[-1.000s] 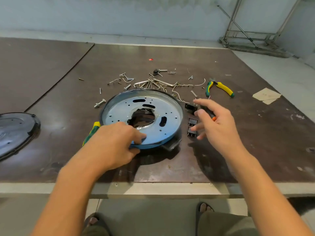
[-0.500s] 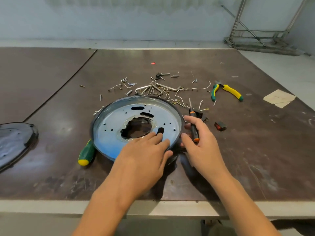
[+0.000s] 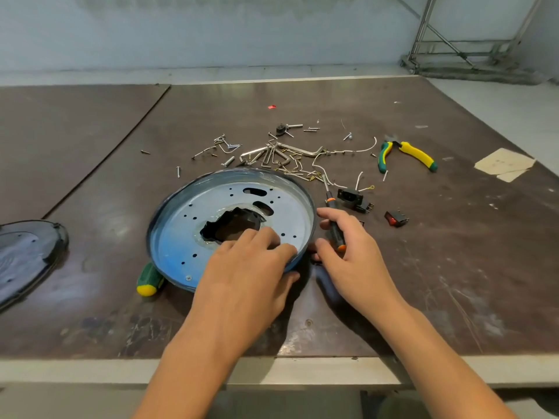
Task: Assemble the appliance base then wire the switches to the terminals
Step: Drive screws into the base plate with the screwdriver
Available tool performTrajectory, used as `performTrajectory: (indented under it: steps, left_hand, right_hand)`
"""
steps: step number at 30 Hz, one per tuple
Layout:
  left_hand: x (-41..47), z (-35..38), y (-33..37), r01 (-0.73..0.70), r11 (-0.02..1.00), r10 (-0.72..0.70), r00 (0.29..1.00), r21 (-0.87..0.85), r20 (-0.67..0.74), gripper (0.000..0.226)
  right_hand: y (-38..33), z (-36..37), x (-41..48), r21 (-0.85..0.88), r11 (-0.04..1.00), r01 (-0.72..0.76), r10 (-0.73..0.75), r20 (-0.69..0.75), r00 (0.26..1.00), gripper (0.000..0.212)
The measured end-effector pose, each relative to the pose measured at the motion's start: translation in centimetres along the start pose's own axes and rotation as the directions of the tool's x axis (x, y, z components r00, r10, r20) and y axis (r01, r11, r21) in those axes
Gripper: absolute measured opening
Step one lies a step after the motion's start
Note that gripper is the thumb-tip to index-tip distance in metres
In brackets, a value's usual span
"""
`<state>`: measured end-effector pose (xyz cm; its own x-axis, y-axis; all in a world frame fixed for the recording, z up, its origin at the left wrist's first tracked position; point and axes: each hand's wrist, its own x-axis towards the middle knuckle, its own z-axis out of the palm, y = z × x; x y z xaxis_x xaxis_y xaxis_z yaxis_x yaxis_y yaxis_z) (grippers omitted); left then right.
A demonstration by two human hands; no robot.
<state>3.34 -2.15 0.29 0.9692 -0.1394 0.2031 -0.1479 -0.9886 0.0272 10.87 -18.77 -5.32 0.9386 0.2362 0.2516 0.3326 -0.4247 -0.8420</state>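
Brown tabletop (image 3: pixel 438 282), left hand (image 3: pixel 242 279) pinching rim of base plate (image 3: pixel 181 231), right hand (image 3: pixel 354 258) around screwdriver (image 3: pixel 334 228)

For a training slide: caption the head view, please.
Left hand holds the metal base plate by its rim; right hand grips a black-and-orange screwdriver beside it.

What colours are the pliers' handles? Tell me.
Yellow with green, on the pliers, clearest in the head view.
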Motion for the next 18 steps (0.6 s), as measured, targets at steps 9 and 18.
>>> performTrajectory:
  steps: [9,18]
  left_hand:
    - [-0.3,-1.9,-2.3,0.013,0.916,-0.123,0.96,-0.4,-0.251,0.028]
    - [-0.7,-3.4,-2.5,-0.198,0.494,-0.282,0.884,-0.847,-0.372,0.019]
  right_hand:
    - [-0.3,-0.7,0.3,0.373,0.926,-0.058,0.044,0.046,0.998,0.048]
    - [-3.9,-1.8,-0.3,0.704,0.694,0.153,-0.191,-0.026,0.981,0.034]
